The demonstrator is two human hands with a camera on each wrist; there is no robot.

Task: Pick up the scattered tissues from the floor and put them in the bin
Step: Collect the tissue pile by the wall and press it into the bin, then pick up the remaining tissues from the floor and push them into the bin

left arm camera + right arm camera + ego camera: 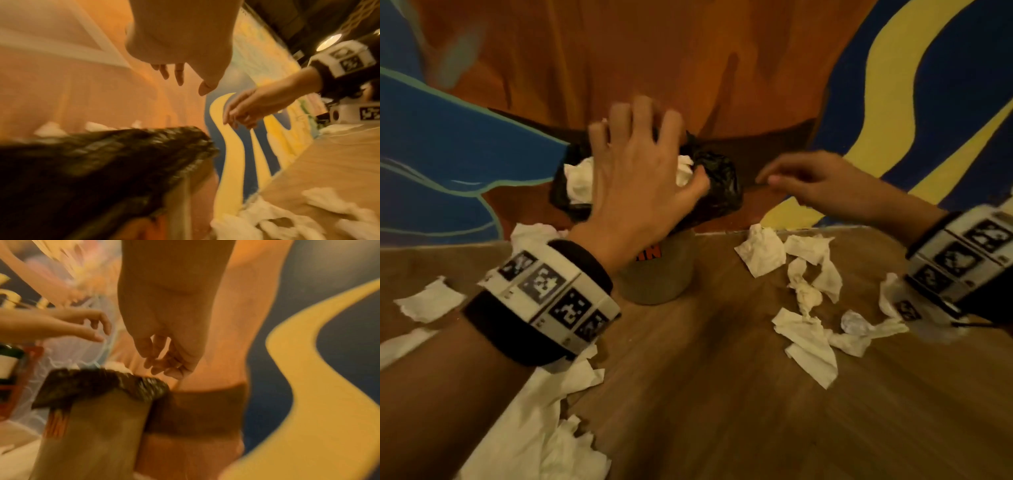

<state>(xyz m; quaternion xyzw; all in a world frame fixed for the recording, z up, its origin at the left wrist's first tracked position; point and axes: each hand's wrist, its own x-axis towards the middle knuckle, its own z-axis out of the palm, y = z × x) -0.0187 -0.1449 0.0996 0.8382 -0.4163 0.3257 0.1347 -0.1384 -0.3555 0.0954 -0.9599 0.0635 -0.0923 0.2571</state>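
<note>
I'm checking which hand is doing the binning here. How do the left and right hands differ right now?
The left hand is spread wide directly over the bin, above the tissues inside it; the right hand hangs beside the bin, off to its right. The left hand's fingers are splayed, while the right hand's are loosely bent and close together. Both hold nothing, and both wear marker-covered wristbands.

Orange letters on the grey bin [657, 274], at six o'clock below its rim, are mostly hidden and unreadable.
</note>
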